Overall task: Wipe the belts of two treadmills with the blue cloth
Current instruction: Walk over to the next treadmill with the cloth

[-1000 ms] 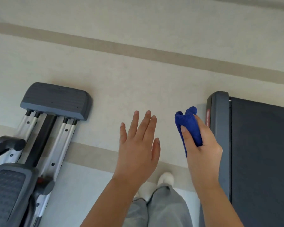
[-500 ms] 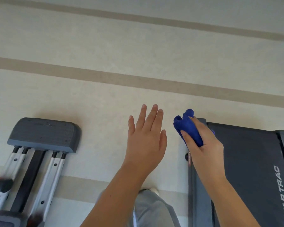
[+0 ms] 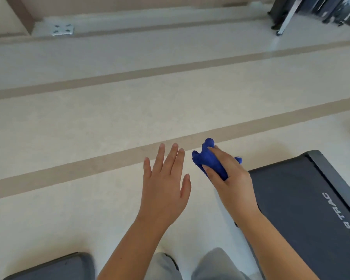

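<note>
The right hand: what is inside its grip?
The right hand holds the bunched blue cloth, whose ends stick out of the grip. The part of the cloth inside the palm is covered.

One marking is legible: white capital lettering [image 3: 340, 217] reading "STAR TRAC". It stands on the dark top surface of the treadmill [image 3: 287, 203], running lengthwise near its right side rail. The frame border partly cuts the first letter.

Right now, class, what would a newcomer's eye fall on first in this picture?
The bright blue cloth, bunched in the right hand at the centre. Beside it the left hand hovers flat and empty. At the right lies the dark treadmill belt.
</note>
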`<state>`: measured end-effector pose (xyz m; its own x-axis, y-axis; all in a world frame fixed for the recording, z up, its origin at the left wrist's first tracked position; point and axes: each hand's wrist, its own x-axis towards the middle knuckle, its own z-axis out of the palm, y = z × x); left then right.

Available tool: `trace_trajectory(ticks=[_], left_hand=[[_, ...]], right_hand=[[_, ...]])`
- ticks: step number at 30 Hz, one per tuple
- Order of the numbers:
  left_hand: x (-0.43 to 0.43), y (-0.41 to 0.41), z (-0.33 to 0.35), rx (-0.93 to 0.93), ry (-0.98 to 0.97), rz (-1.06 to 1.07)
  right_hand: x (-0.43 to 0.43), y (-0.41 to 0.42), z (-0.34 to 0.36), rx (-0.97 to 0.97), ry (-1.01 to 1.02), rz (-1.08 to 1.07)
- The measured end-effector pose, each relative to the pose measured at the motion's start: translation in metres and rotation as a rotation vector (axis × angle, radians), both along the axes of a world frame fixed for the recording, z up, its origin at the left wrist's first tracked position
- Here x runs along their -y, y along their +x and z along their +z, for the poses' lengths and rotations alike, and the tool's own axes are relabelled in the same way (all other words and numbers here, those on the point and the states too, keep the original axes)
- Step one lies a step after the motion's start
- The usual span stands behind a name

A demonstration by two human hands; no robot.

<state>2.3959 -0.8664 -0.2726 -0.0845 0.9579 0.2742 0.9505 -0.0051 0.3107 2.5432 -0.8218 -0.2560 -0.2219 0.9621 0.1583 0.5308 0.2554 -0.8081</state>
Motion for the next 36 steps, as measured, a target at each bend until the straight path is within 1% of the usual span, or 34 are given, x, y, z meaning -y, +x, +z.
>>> trace_trajectory(ticks=[6,8,12,16,20,23,27,31,36], left_hand=[[-0.076,-0.008,0.013,-0.013,0.004,-0.160],[-0.114,-0.004,0.015,-0.011,0.017,-0.239],[-0.200,0.015,0.021,-0.030,0.020,-0.374],[-0.288,0.036,0.026,-0.093,0.016,-0.508],[-0.375,0.050,0.033,-0.124,-0.005,-0.566],[-0.431,0.053,0.034,-0.123,-0.013,-0.583],[-0.499,0.042,0.029,-0.126,-0.035,-0.632],[-0.565,0.028,0.024,-0.139,-0.037,-0.697],[-0.659,0.018,0.031,-0.122,0.002,-0.828]], right_hand=[[-0.053,-0.009,0.015,-0.051,-0.006,-0.143],[-0.082,-0.001,0.018,-0.026,0.019,-0.220],[-0.148,0.020,0.018,0.131,0.050,-0.379],[-0.217,0.041,0.017,0.116,0.046,-0.461],[-0.290,0.056,0.020,0.093,0.000,-0.511],[-0.340,0.062,0.022,0.128,0.020,-0.558],[-0.404,0.055,0.028,0.131,-0.003,-0.635],[-0.460,0.040,0.030,0.156,-0.037,-0.661],[-0.524,0.023,0.038,0.158,-0.103,-0.796]])
